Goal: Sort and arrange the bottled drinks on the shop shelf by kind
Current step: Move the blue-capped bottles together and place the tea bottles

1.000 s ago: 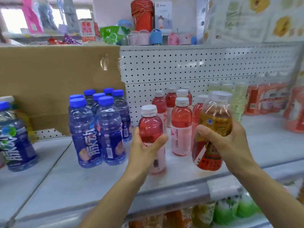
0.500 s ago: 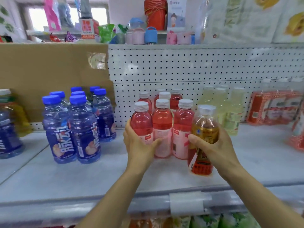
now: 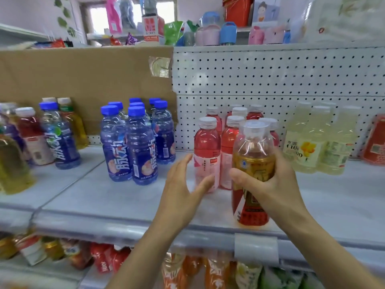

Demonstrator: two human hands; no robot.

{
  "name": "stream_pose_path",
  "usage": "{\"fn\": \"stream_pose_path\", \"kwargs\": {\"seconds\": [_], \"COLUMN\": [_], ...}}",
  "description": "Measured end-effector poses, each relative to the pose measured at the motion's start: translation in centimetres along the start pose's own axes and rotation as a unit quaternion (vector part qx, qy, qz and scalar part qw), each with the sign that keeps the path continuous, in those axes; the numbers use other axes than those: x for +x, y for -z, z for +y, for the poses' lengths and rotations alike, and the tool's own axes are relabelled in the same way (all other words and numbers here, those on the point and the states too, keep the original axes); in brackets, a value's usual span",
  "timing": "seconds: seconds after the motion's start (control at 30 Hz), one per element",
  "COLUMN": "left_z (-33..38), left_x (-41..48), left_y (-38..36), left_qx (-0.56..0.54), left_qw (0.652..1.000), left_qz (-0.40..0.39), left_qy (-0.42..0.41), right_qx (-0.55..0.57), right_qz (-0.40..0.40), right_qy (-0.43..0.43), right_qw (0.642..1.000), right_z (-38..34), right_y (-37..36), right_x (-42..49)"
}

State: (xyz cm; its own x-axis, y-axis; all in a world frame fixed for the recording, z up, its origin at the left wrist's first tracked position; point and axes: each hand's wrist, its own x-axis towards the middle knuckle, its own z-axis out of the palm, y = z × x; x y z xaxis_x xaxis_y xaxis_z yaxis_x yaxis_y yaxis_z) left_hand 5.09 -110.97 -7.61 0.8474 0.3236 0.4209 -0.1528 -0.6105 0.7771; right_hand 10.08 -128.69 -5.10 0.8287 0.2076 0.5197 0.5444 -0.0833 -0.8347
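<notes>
My right hand [image 3: 270, 184] grips an amber tea bottle [image 3: 253, 176] with a red and gold label, held upright just above the grey shelf [image 3: 104, 197]. Behind it stand several pink drink bottles [image 3: 207, 151] with white caps, grouped at the shelf's middle. My left hand [image 3: 181, 190] is open, fingers spread, just left of the front pink bottle, its thumb near the label; contact is unclear. Several blue-capped blue bottles [image 3: 135, 142] stand in a cluster to the left. Pale yellow bottles [image 3: 316, 142] stand to the right.
A mixed group of bottles [image 3: 41, 138], blue, red and yellow, sits at the far left of the shelf. Red packs [image 3: 375, 140] are at the far right. A cardboard sheet [image 3: 83, 80] and pegboard [image 3: 270, 80] back the shelf. More drinks fill the shelf below [image 3: 187, 272].
My left hand set the pink bottle among the other pink ones and has let go, opening and drawing back left. My right hand keeps holding the amber bottle. The view shifted left.
</notes>
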Motion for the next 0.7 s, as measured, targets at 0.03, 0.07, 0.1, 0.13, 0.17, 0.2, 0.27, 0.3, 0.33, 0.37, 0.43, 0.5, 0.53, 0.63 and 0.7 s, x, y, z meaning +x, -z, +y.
{"fn": "stream_pose_path", "kwargs": {"seconds": [0.03,0.07,0.1,0.13,0.17,0.2,0.27,0.3,0.33,0.37,0.43,0.5,0.53,0.63,0.7], "left_z": [-0.1,-0.4,-0.8,-1.3,-1.8,-2.3,-3.6,-4.3,-5.2,-6.1,-7.9,-9.8,-10.8,-13.9,-15.9], "left_x": [-0.8,-1.5,-2.2,-2.8,-3.5,-4.2,-5.5,-6.2,-6.8,-7.5,-8.8,-10.0,-10.5,-11.9,-12.7], "left_y": [0.8,1.6,2.6,3.7,4.8,6.1,9.0,10.7,12.5,14.4,18.5,22.8,24.9,31.2,35.1], "left_qx": [-0.005,-0.013,-0.024,-0.039,-0.053,-0.065,-0.078,-0.078,-0.073,-0.069,-0.062,-0.049,-0.044,-0.040,-0.034], "left_qw": [1.000,1.000,1.000,0.999,0.998,0.998,0.996,0.996,0.996,0.995,0.995,0.994,0.993,0.991,0.989], "left_qz": [0.005,0.010,0.013,0.017,0.020,0.023,0.034,0.041,0.048,0.054,0.061,0.074,0.082,0.098,0.106], "left_qy": [-0.002,-0.002,-0.001,0.001,0.004,0.009,0.022,0.028,0.032,0.037,0.049,0.063,0.069,0.084,0.094], "right_qx": [0.005,0.012,0.017,0.022,0.027,0.035,0.054,0.062,0.070,0.078,0.097,0.116,0.124,0.143,0.149], "right_qz": [-0.010,-0.019,-0.029,-0.039,-0.049,-0.059,-0.082,-0.093,-0.102,-0.108,-0.115,-0.130,-0.137,-0.145,-0.154], "right_qy": [0.002,0.004,0.006,0.009,0.012,0.015,0.016,0.015,0.013,0.013,0.013,0.009,0.007,0.004,0.003], "right_qw": [1.000,1.000,0.999,0.999,0.998,0.997,0.995,0.994,0.992,0.991,0.989,0.985,0.983,0.979,0.977], "right_z": [-0.5,-1.0,-1.5,-2.0,-2.5,-3.1,-4.4,-5.1,-5.9,-6.6,-8.0,-9.3,-9.9,-11.4,-12.4], "right_y": [-0.9,-1.9,-3.0,-4.1,-5.4,-6.7,-9.7,-11.3,-13.2,-15.1,-19.2,-23.5,-25.6,-32.0,-36.0], "right_x": [-0.2,-0.5,-0.7,-1.0,-1.3,-1.6,-2.2,-2.6,-3.1,-3.6,-4.7,-5.8,-6.4,-7.9,-8.8]}}
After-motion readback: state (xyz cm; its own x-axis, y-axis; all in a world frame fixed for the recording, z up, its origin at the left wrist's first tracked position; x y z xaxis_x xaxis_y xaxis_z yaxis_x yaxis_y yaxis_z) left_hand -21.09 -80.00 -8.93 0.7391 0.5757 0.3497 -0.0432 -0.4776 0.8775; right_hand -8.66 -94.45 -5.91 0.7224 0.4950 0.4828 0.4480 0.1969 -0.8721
